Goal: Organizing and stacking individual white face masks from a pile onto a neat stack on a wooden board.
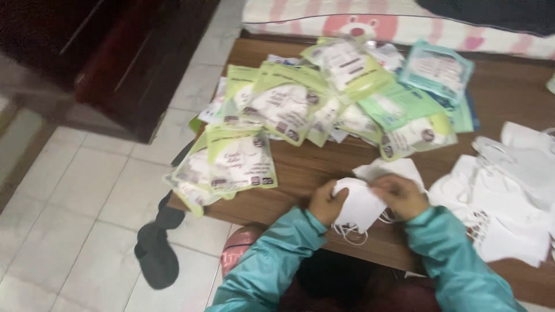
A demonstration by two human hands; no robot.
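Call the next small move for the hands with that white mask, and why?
Probably fold the white mask flat. Both the left hand and right hand pinch it above the wooden table, its ear loops hang off the near edge, and loose white masks lie to the right, green packets ahead.

Flat green-and-white packets (272, 110) lie heaped across the table (312, 164), one teal packet (437, 69) behind.
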